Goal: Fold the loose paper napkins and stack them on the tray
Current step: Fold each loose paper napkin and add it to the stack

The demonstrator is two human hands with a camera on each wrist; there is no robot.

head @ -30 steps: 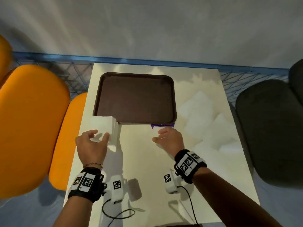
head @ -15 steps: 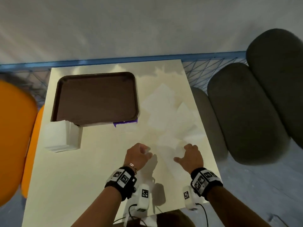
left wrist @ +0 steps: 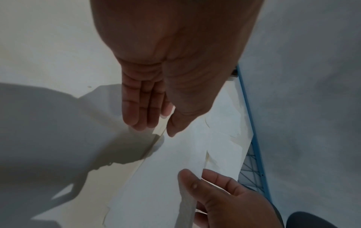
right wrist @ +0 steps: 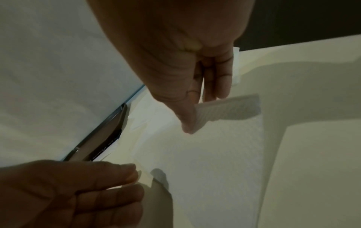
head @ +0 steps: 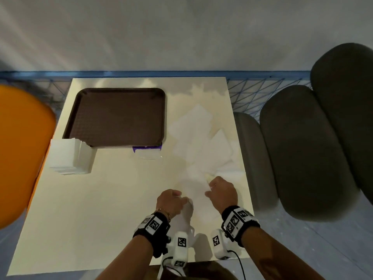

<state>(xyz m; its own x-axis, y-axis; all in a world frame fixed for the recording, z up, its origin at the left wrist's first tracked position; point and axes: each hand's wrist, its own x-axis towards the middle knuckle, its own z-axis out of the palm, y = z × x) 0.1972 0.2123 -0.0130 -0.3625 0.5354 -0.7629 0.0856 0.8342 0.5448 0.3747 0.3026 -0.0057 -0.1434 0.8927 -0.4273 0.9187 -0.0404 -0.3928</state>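
At the near right of the table (head: 84, 209) both hands work one napkin (head: 196, 196) that lies flat just inside the right edge. The left hand (head: 170, 201) pinches the napkin's left corner between thumb and fingers; the wrist view shows that edge raised off the tabletop. The right hand (head: 222, 191) pinches the napkin's far right corner, thumb on top, and a strip of the paper curls up from the grip. The napkin's near edge reaches almost to the table's near edge, between the two wrists.

Left of the hands the near half of the tabletop is a wide bare stretch running to the left edge. Beyond the hands, loose napkins (head: 198, 138) overlap in a ragged pile along the right side, some nearly at the right edge. Dark cushions (head: 302, 150) stand just beside that edge.

Farther left, a stack (head: 69, 155) of folded napkins sits on the table, its far edge touching the near left corner of the tray (head: 121, 116). A small clear piece with purple tape (head: 147, 151) lies at the tray's near right corner. The brown tray sits at the far left, its left rim close to the table edge, beside an orange seat (head: 22, 154). A blue rail (head: 181, 74) runs behind the table's far edge.
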